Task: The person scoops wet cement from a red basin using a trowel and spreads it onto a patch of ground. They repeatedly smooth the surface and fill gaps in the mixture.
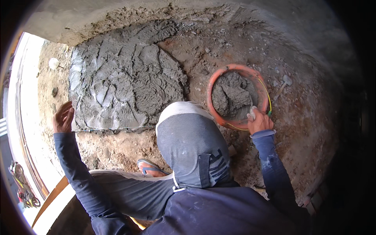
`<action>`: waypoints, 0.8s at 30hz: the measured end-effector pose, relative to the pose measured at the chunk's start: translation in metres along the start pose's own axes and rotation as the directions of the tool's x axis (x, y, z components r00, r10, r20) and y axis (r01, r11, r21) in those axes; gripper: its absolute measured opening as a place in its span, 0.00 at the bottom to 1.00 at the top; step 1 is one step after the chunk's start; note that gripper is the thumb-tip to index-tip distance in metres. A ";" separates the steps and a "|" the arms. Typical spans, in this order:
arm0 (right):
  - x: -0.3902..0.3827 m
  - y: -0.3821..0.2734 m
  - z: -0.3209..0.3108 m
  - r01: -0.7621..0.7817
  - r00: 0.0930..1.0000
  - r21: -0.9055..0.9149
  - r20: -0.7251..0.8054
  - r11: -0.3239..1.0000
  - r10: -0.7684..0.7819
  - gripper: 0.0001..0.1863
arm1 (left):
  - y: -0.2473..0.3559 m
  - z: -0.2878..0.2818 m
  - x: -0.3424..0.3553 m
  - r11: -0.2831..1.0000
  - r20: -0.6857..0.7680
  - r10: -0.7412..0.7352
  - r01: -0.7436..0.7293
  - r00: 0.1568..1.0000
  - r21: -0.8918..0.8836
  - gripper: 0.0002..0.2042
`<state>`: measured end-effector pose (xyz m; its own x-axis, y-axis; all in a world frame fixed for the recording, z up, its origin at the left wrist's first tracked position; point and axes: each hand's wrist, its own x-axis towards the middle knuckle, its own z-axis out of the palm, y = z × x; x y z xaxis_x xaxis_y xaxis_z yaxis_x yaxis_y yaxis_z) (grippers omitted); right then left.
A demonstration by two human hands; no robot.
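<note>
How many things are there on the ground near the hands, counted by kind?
Orange pan with mortar: 1
Patch of spread wet mortar: 1
Hammer: 1
Sandal: 1
Total: 4

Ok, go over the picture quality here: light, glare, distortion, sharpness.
Head view: blown-out glare along the left edge, dark vignette round the rim, strongest at right; fisheye bends the straight edge of the wet mortar patch; even, soft daylight on the orange pan; left hand and right hand reasonably sharp.
</note>
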<state>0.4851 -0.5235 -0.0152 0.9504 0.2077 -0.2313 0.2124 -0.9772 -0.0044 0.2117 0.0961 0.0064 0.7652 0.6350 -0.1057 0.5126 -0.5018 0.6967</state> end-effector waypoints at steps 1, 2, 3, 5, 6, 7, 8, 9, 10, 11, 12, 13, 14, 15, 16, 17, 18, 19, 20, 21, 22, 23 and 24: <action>-0.001 0.002 -0.005 -0.047 0.999 0.039 0.014 0.998 0.046 0.20 | -0.006 -0.001 -0.001 1.000 0.004 0.001 -0.001 1.000 -0.009 0.18; 0.000 0.005 -0.009 -0.093 0.995 0.078 0.030 0.993 0.090 0.19 | -0.014 -0.002 0.000 0.999 0.005 -0.009 0.009 1.000 -0.040 0.18; 0.001 0.009 -0.012 -0.140 0.990 0.117 0.043 0.983 0.136 0.19 | -0.014 0.002 0.001 0.999 0.018 -0.008 0.008 1.000 -0.032 0.18; 0.002 0.019 0.009 -0.093 0.996 0.158 0.015 0.983 0.091 0.20 | -0.015 0.007 0.003 1.000 0.041 -0.006 0.007 0.999 -0.011 0.18; 0.000 0.008 0.011 -0.048 0.999 0.074 -0.014 0.996 0.049 0.20 | -0.017 0.011 0.002 1.000 0.043 0.007 -0.006 0.999 -0.017 0.18; -0.003 -0.004 0.011 -0.004 0.999 -0.012 -0.035 1.000 0.003 0.20 | -0.019 0.013 0.003 1.000 0.058 0.013 -0.012 0.998 -0.018 0.18; -0.003 -0.012 0.001 0.001 0.995 0.013 -0.102 1.000 0.000 0.20 | -0.021 0.014 0.004 1.000 0.072 0.018 -0.017 0.997 -0.019 0.18; -0.002 -0.012 -0.005 -0.016 0.994 0.067 -0.103 0.998 0.022 0.20 | -0.017 0.015 0.006 1.000 0.090 0.025 -0.023 0.996 -0.018 0.18; 0.001 -0.012 -0.010 -0.032 0.994 0.120 -0.103 0.992 0.045 0.19 | -0.013 0.016 0.007 1.000 0.106 0.012 -0.011 0.994 -0.008 0.18; 0.000 -0.012 -0.012 -0.048 0.993 0.174 -0.101 0.984 0.067 0.19 | -0.008 0.018 0.007 1.000 0.122 -0.001 0.001 0.993 0.002 0.18; -0.003 -0.017 -0.014 -0.075 0.997 0.313 0.019 0.947 0.072 0.19 | -0.002 0.018 0.008 1.000 0.129 -0.010 0.009 0.992 0.010 0.18; -0.004 -0.020 -0.011 -0.037 0.996 0.219 0.092 0.975 0.017 0.19 | -0.002 0.020 0.009 1.000 0.125 0.003 -0.004 0.992 0.013 0.18; -0.003 -0.021 -0.001 0.010 0.985 0.127 0.170 0.992 -0.032 0.19 | -0.004 0.024 0.010 1.000 0.120 0.015 -0.018 0.993 0.019 0.18; -0.007 -0.017 0.014 0.053 0.966 0.031 0.253 0.998 -0.059 0.20 | -0.006 0.029 0.013 0.999 0.127 0.032 -0.035 0.991 0.018 0.18; 0.010 -0.004 0.030 0.105 0.978 0.008 0.182 0.994 -0.105 0.22 | 0.009 0.032 0.009 0.998 0.104 0.058 -0.058 0.993 -0.003 0.17; 0.023 0.013 0.039 0.065 0.978 -0.010 0.197 0.998 -0.062 0.22 | 0.025 0.034 0.005 0.994 0.078 0.104 -0.102 0.991 -0.029 0.17; 0.029 0.016 0.031 0.007 0.977 -0.046 0.215 0.999 0.003 0.23 | 0.037 0.048 0.006 0.986 0.070 0.152 -0.147 0.986 -0.072 0.16; 0.031 0.017 0.022 -0.039 0.970 -0.071 0.235 0.997 0.055 0.24 | 0.055 0.054 0.000 0.977 0.052 0.192 -0.186 0.980 -0.101 0.16; 0.033 0.018 0.010 -0.082 0.972 -0.085 0.214 0.993 0.099 0.24 | 0.085 0.056 -0.009 0.978 0.049 0.185 -0.179 0.981 -0.107 0.15; 0.036 0.017 -0.006 -0.115 0.973 -0.090 0.190 0.989 0.131 0.24 | 0.113 0.050 -0.019 0.967 0.056 0.240 -0.234 0.969 -0.097 0.15; 0.032 0.018 -0.031 -0.131 0.985 -0.121 0.099 0.984 0.143 0.22 | 0.138 0.055 -0.027 0.949 0.077 0.304 -0.295 0.950 -0.106 0.14; 0.032 0.012 -0.050 -0.125 0.992 -0.138 0.014 0.983 0.128 0.20 | 0.164 0.052 -0.040 0.900 0.027 0.394 -0.380 0.919 -0.213 0.15; 0.034 0.009 -0.054 -0.125 0.992 -0.159 -0.007 0.979 0.125 0.19 | 0.188 0.058 -0.053 0.823 -0.023 0.482 -0.462 0.876 -0.330 0.15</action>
<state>0.5318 -0.5229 0.0293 0.9713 0.0838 -0.2228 0.1254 -0.9757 0.1796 0.2904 -0.0663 0.1020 0.9083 0.3282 0.2595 -0.0596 -0.5125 0.8566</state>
